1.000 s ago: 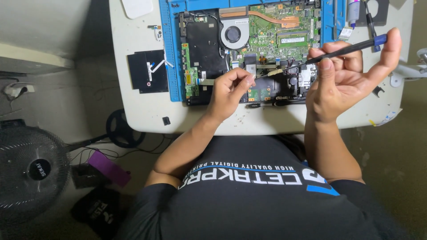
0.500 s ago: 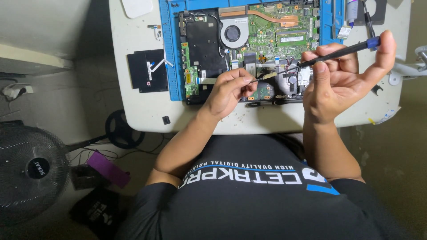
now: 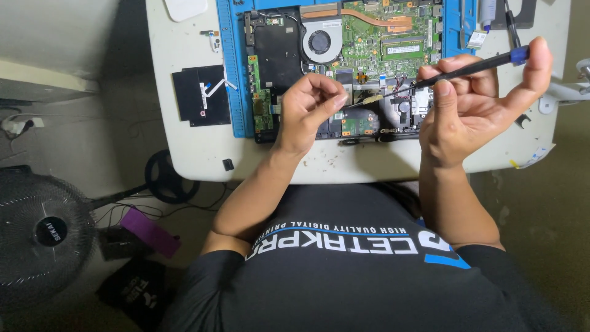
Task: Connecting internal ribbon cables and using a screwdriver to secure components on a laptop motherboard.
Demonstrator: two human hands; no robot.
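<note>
Head view, looking straight down: an opened laptop base with green circuit board, round black cooling fan and copper heat pipe point(image 3: 344, 67) lies on a blue rectangular work mat point(image 3: 228, 74), which rests on a white table with rounded corners point(image 3: 196, 154). The right hand point(image 3: 473, 104) grips a slim black screwdriver with a blue end cap point(image 3: 473, 64) between thumb and curled fingers, the little finger raised; the shaft slants down and leftward, its metal tip over the board's lower edge. The left hand point(image 3: 310, 107) hovers just beside that tip, thumb and forefinger pinched together; whether they hold anything cannot be told. A black square panel with a white ribbon strip point(image 3: 201, 95) lies left of the mat. A dark round floor fan point(image 3: 46, 230) stands below the table.
</note>
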